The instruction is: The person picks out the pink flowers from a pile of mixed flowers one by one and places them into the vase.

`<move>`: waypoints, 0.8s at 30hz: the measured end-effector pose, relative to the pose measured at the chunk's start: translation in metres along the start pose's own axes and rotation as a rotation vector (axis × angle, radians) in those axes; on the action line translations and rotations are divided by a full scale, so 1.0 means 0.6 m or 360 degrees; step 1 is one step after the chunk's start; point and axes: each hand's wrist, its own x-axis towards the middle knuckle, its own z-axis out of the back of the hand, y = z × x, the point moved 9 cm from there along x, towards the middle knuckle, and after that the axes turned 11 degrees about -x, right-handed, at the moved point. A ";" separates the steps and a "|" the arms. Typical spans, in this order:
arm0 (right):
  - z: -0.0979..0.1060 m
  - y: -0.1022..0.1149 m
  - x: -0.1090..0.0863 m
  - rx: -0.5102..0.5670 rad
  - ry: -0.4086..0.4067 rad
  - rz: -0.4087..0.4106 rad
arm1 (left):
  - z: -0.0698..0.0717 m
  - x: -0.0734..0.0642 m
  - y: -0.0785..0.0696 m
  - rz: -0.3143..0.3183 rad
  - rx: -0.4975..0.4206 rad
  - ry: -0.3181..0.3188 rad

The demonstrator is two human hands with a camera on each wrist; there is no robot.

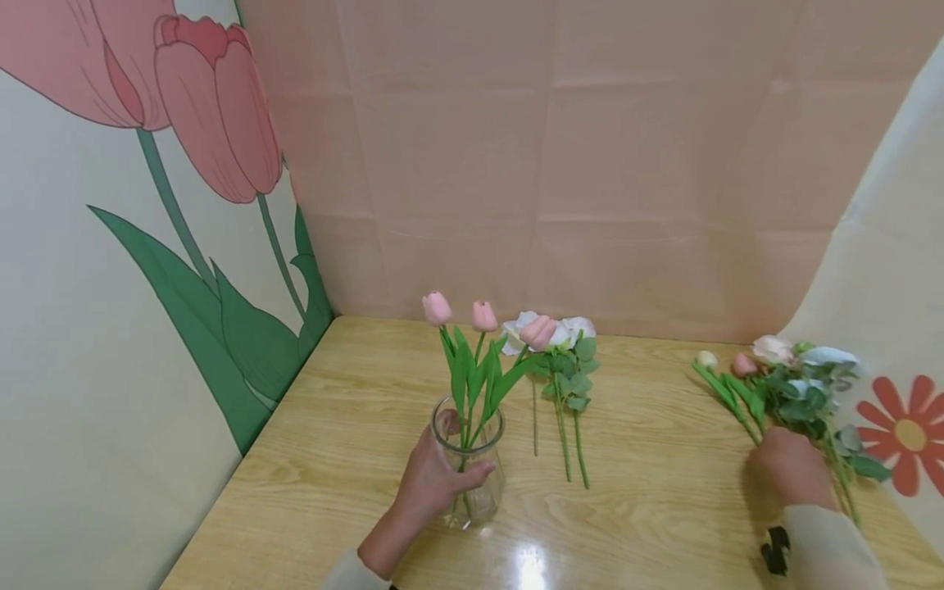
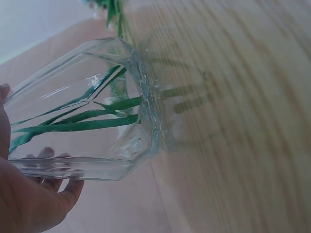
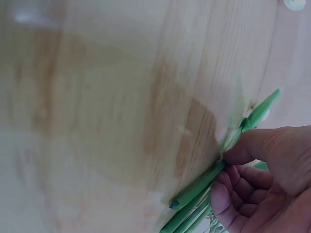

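My left hand [image 1: 433,482] holds a clear glass vase [image 1: 488,490] by its side, fingers behind and thumb in front. Three pink tulips [image 1: 483,316] stand in it and lean apart above the rim; their green stems [image 2: 73,127] show through the glass in the left wrist view. Over at the right, my right hand [image 1: 792,469] is at a bunch of flowers lying on the table. Its thumb and fingers pinch a green stem [image 3: 200,185]. A white tulip [image 1: 706,360] and a pink tulip [image 1: 743,365] lie just beyond this hand; I cannot tell whose stem it pinches.
Behind the vase, white flowers [image 1: 578,328] with leafy stems lie on the wooden table [image 1: 354,393]. A pale rose [image 1: 773,350] and bluish-white blooms [image 1: 829,357] lie in the right bunch. A pinkish-brown sheet [image 1: 472,164] hangs along the back, and a tulip-printed panel [image 1: 74,328] borders the left.
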 end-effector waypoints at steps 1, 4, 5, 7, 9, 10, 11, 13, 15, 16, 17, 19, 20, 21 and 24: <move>0.000 -0.001 0.000 0.0003 -0.0001 -0.0005 | 0.000 0.000 0.000 0.0007 -0.0003 0.0004; -0.001 -0.007 0.002 0.0012 -0.0023 -0.0025 | -0.001 -0.001 0.001 0.0009 0.0005 0.0005; -0.001 -0.008 0.003 0.0016 -0.0027 -0.0030 | -0.001 -0.001 0.001 0.0008 0.0009 0.0004; -0.003 -0.012 0.004 0.0022 -0.0030 -0.0059 | 0.000 0.000 0.001 0.0006 0.0011 0.0002; -0.001 -0.014 0.006 0.0026 -0.0040 -0.0060 | 0.000 0.000 0.001 0.0002 0.0005 0.0003; 0.002 -0.013 0.007 0.0025 -0.0052 -0.0053 | 0.000 0.000 0.001 0.0005 -0.0002 0.0002; 0.004 -0.013 0.007 0.0022 -0.0057 -0.0044 | 0.000 0.000 0.001 0.0006 -0.0006 0.0005; 0.009 -0.012 0.010 0.0012 -0.0059 -0.0031 | -0.001 -0.001 0.001 0.0011 -0.0012 0.0009; 0.014 -0.011 0.013 -0.0003 -0.0074 -0.0015 | -0.001 -0.001 0.001 0.0018 -0.0012 0.0010; 0.017 -0.010 0.015 -0.0014 -0.0073 -0.0015 | -0.001 -0.001 0.001 0.0021 -0.0012 0.0011; 0.018 -0.010 0.016 -0.0017 -0.0064 -0.0024 | 0.000 -0.001 0.001 0.0022 -0.0008 0.0010; 0.020 -0.010 0.018 -0.0022 -0.0058 -0.0048 | 0.000 -0.001 0.001 0.0022 -0.0004 0.0006; 0.021 -0.009 0.018 -0.0018 -0.0052 -0.0062 | 0.000 -0.001 0.001 0.0019 0.0001 0.0004; 0.021 -0.008 0.018 -0.0017 -0.0043 -0.0075 | 0.000 -0.001 0.002 0.0021 0.0006 0.0004; 0.023 -0.005 0.014 -0.0008 -0.0025 -0.0118 | -0.001 -0.001 0.003 0.0030 0.0008 0.0004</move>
